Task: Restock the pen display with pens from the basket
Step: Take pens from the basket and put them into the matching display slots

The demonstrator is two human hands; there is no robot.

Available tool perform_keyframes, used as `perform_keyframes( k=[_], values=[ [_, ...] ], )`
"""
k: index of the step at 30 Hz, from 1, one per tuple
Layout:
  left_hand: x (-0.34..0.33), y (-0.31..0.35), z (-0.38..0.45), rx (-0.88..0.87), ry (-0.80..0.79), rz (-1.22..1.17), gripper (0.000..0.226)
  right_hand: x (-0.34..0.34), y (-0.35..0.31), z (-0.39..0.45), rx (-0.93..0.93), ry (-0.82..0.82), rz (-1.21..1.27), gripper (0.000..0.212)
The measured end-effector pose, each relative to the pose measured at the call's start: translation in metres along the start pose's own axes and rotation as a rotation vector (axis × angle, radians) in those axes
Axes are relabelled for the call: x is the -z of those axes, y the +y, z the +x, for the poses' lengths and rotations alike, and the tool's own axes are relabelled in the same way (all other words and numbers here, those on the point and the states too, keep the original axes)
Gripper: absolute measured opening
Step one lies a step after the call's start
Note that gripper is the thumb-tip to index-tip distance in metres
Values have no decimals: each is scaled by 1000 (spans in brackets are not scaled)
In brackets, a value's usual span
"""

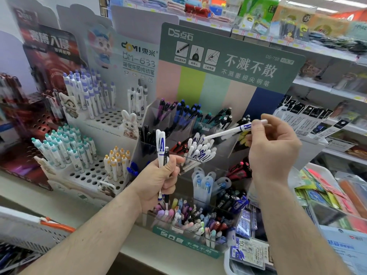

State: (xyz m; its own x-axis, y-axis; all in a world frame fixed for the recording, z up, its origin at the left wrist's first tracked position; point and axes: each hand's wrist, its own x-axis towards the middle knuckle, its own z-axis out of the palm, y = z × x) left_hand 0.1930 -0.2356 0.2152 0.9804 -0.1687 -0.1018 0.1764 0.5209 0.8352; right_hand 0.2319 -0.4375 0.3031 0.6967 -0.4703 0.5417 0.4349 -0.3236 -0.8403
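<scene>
Pens fill the head view, packed into a tiered clear pen display (198,124) with a green header card, standing on a store shelf (151,253). The left hand (158,179) is at about six o'clock from the display's middle, its fingers curled round a small upright bundle of pens (161,147): white ones with blue lettering and a dark, thinner one, caps pointing up. The right hand (272,147) is at about three o'clock from the display's middle, pinching one white pen (230,131) between thumb and fingertips near its cap end. That pen lies tilted, its far end pointing toward nine o'clock and hovering just above a compartment of matching white and blue pens (200,149). Whether it touches them is unclear. At nine o'clock from the clear display stands a white pegboard stand (95,171) with rows of capped pens and rabbit figures. At the lower left corner, around seven o'clock, the rim of a grey basket (29,229) with an orange handle shows; its contents are too blurred to make out.
</scene>
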Motion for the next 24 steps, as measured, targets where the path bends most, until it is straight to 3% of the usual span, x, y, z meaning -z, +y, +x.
perform_keyframes(
  k=[3,8,11,14,22,24],
  values=[
    [1,0,0,10,-8,14,26,-12,9,3,141,7,-123,19],
    [-1,-1,0,21,-29,36,29,-36,20,-9,292,-228,-373,25],
    [-1,-2,-1,31,-51,45,33,-45,26,-13,273,-440,-558,22],
    [-2,-2,-1,34,-72,56,38,-47,30,-18,216,-593,-725,33],
    [-7,-1,-3,60,-124,22,41,-46,22,-20,227,-636,-830,36],
    [-7,-1,-4,72,-141,25,41,-45,18,-24,222,-600,-761,34]
  ],
)
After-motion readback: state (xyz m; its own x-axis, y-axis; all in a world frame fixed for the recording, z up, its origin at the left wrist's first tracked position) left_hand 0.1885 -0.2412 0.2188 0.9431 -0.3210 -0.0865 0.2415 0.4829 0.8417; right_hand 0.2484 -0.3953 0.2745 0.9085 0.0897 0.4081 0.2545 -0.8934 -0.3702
